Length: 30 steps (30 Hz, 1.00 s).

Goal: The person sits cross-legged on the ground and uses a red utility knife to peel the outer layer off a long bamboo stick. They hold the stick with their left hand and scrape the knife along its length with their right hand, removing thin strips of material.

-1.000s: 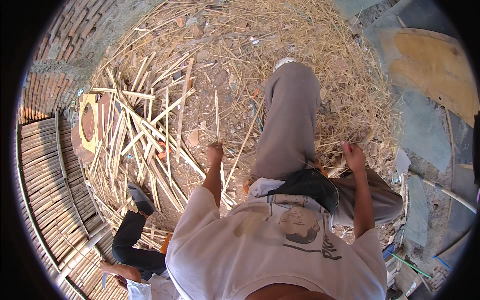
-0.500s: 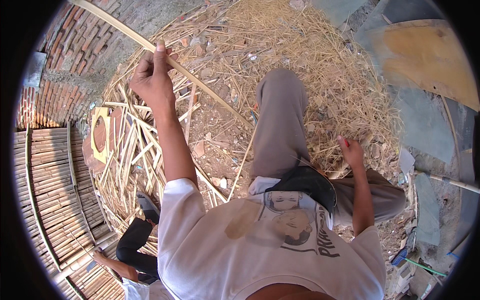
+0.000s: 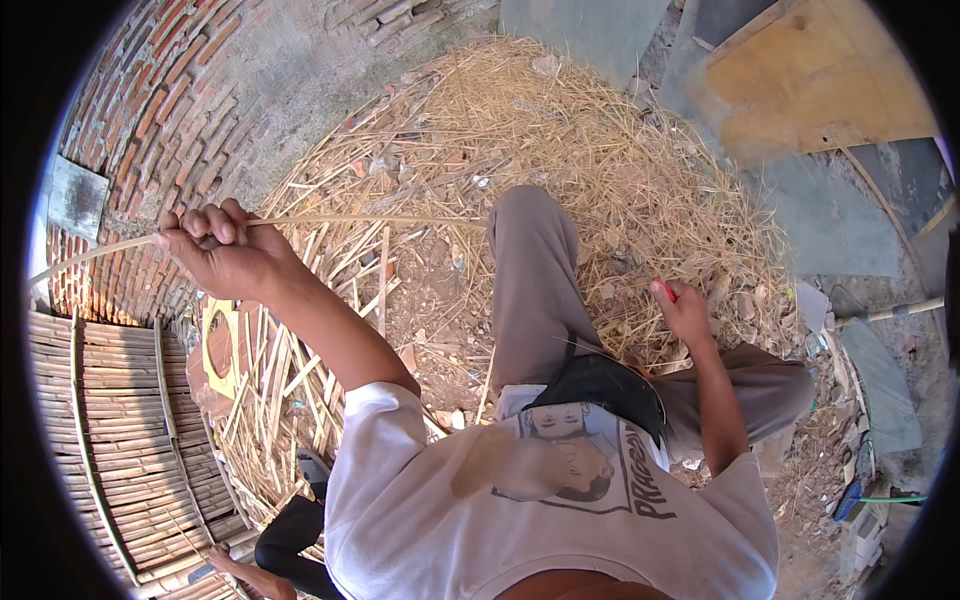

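1. I see the bamboo strip [image 3: 370,217] crossing the upper left of the frame, bowed, from the left rim toward the trousered knee [image 3: 535,270]; I cannot tell whether it touches there.
2. The left hand [image 3: 225,250], upper left, has its fingers curled around the strip.
3. Right of centre, I have the right hand [image 3: 685,315] with fingers clenched on a small red object [image 3: 665,290], mostly hidden.
4. Below the strip lies a heap of split bamboo [image 3: 290,390], beside a yellow panel [image 3: 220,350] with a round opening.
5. Straw-like shavings [image 3: 560,100] cover the ground at upper centre.
6. At lower left, I make out a co-worker's forearm [image 3: 255,578].
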Tool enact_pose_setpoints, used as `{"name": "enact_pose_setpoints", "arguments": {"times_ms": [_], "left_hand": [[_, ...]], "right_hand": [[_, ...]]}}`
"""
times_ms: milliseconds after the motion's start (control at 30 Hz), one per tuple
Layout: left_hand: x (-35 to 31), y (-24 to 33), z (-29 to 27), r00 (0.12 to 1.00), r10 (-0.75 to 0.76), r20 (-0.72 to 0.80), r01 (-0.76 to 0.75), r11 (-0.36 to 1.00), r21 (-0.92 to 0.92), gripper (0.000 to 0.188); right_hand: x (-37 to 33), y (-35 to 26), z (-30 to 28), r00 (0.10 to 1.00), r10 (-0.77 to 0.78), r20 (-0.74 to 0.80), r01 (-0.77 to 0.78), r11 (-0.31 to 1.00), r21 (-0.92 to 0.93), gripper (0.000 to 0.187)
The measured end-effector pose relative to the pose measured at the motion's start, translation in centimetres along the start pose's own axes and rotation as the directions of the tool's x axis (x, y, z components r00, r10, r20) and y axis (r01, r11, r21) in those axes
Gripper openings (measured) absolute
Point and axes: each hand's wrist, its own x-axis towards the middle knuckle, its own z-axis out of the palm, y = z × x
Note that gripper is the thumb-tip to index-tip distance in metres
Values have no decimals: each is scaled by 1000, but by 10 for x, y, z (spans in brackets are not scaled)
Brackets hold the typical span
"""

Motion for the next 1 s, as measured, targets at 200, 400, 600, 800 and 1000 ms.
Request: {"name": "enact_pose_setpoints", "arguments": {"times_ms": [200,400,600,800,1000], "left_hand": [[-8,35,28,851,16,525,271,843,-464,34],[-27,12,67,770,-84,632,545,602,-584,33],[-115,-57,124,688,-496,529,717,357,-598,37],[-172,-95,146,474,-839,266,880,448,-156,37],[-167,-112,122,873,-471,126,392,832,392,68]], "right_hand": [[-5,-4,3,991,-133,17,122,949,289,55],[-23,-50,-17,896,-387,-220,444,755,482,47],[-48,-110,-56,740,-506,-443,602,792,103,34],[-50,-73,-88,928,-342,-149,370,893,255,31],[-70,-21,-159,968,-250,-33,247,921,302,43]]}}
